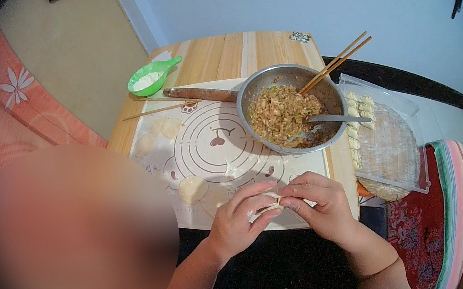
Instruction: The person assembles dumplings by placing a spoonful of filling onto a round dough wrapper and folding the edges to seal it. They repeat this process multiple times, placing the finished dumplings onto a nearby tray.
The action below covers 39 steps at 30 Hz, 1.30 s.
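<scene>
Above the table's near edge, my left hand (243, 219) and my right hand (324, 205) meet around a dumpling (275, 200). Both sets of fingers pinch the pale dough, which they largely cover. A round dough wrapper (193, 190) lies flat on the mat, left of my hands. Farther back on the left rest more wrappers (170, 127). Beyond my hands stands a metal bowl (253, 132) of minced filling (280, 111), with wooden chopsticks (341, 61) and a flat metal utensil (340, 118) leaning in it.
A printed white mat (219, 164) covers much of the wooden table (218, 51). A rolling pin (201, 94) and thin sticks (158, 110) lie left of the bowl. At the back left is a green scoop (154, 77) of flour. Right of the table, finished dumplings (355, 139) sit on a round tray (395, 148).
</scene>
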### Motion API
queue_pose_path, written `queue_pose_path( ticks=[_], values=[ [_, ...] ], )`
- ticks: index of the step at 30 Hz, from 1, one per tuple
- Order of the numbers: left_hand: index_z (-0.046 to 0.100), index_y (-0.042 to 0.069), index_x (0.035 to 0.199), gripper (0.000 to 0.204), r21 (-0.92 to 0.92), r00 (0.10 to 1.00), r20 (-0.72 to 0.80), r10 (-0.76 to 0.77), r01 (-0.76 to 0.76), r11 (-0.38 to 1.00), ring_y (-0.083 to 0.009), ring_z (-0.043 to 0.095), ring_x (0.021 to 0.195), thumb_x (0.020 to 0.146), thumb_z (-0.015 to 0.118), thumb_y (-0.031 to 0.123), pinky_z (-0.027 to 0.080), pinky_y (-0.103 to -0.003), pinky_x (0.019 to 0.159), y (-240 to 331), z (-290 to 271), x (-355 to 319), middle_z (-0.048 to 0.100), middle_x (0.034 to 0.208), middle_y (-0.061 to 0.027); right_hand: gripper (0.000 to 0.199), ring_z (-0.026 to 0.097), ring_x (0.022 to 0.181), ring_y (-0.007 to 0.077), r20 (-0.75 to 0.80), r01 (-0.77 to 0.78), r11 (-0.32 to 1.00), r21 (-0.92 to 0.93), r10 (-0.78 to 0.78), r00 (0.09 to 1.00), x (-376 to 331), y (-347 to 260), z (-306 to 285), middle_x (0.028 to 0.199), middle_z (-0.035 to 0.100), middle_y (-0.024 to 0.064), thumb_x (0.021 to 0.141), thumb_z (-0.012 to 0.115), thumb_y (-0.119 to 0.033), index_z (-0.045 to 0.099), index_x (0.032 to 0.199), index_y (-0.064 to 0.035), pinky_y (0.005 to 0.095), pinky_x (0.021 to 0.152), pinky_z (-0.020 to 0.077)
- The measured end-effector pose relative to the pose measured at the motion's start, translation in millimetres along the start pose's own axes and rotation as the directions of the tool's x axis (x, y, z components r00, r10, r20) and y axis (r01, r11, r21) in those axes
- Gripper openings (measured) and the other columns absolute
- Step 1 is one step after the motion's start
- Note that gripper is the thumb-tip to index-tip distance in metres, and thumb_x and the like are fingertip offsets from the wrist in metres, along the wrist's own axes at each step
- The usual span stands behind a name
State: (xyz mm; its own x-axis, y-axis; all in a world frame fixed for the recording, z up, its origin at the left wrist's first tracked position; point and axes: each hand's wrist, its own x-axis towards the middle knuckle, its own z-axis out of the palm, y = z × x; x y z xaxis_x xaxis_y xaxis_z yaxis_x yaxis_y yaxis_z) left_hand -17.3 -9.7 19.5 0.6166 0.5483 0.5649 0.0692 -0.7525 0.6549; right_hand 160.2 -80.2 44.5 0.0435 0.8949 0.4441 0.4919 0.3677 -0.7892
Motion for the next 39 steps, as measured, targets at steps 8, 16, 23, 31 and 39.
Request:
queue_pose_path(
  ticks=[8, 16, 23, 31, 39],
  values=[
    [0.048, 0.004, 0.123, 0.049, -0.429, 0.962, 0.066, -0.265, 0.267, 0.863, -0.0213, 0.054, 0.112, 0.08, 0.069, 0.011, 0.044, -0.032, 0.093, 8, 3, 3, 0.053, 0.124, -0.0118, 0.012, 0.06, 0.076, 0.024, -0.105, -0.036, 0.992, 0.12, 0.048, 0.993, -4, 0, 10, 0.086, 0.06, 0.0122, 0.079, 0.066, -0.003, 0.063, 0.09, -0.0009, 0.0314, 0.067, 0.0494],
    [0.039, 0.001, 0.134, 0.051, -0.502, 0.902, 0.181, -0.391, 0.426, 0.752, -0.0138, 0.051, 0.113, 0.088, 0.061, 0.012, 0.039, -0.028, 0.096, -4, 11, -2, 0.054, 0.125, -0.0097, 0.024, 0.061, 0.086, 0.0215, -0.063, 0.064, 0.997, 0.032, -0.062, 0.996, -4, 8, 10, 0.107, 0.058, 0.0135, 0.08, 0.067, -0.003, 0.062, 0.103, -0.0018, 0.0296, 0.073, 0.0503],
    [0.039, 0.001, 0.134, 0.052, -0.543, 0.874, 0.219, -0.434, 0.478, 0.69, -0.014, 0.051, 0.112, 0.088, 0.061, 0.012, 0.039, -0.027, 0.096, -3, 10, -1, 0.055, 0.124, -0.0101, 0.03, 0.062, 0.084, 0.0251, -0.101, 0.13, 0.989, -0.076, -0.137, 0.985, 6, -3, 2, 0.102, 0.062, 0.0114, 0.073, 0.071, -0.006, 0.065, 0.103, -0.0049, 0.032, 0.073, 0.0512],
    [0.037, 0.005, 0.137, 0.057, -0.347, 0.859, 0.288, -0.424, 0.506, 0.79, -0.014, 0.048, 0.118, 0.087, 0.063, 0.014, 0.038, -0.029, 0.097, -9, 10, -4, 0.049, 0.133, -0.0114, 0.02, 0.062, 0.081, 0.0266, 0.035, 0.156, 0.979, -0.13, -0.153, 0.988, 2, 8, 0, 0.093, 0.064, 0.0099, 0.073, 0.07, -0.004, 0.067, 0.093, -0.0051, 0.0323, 0.069, 0.0509],
    [0.032, 0.002, 0.139, 0.054, -0.543, 0.81, 0.404, -0.426, 0.587, 0.601, -0.0103, 0.045, 0.113, 0.09, 0.055, 0.011, 0.036, -0.028, 0.098, -7, 8, -2, 0.048, 0.126, -0.0047, 0.018, 0.063, 0.078, 0.0279, -0.053, 0.141, 0.966, -0.218, -0.156, 0.986, 2, 5, 5, 0.089, 0.063, 0.0124, 0.072, 0.069, 0.0, 0.061, 0.088, -0.0008, 0.0334, 0.066, 0.0516]
  ],
)
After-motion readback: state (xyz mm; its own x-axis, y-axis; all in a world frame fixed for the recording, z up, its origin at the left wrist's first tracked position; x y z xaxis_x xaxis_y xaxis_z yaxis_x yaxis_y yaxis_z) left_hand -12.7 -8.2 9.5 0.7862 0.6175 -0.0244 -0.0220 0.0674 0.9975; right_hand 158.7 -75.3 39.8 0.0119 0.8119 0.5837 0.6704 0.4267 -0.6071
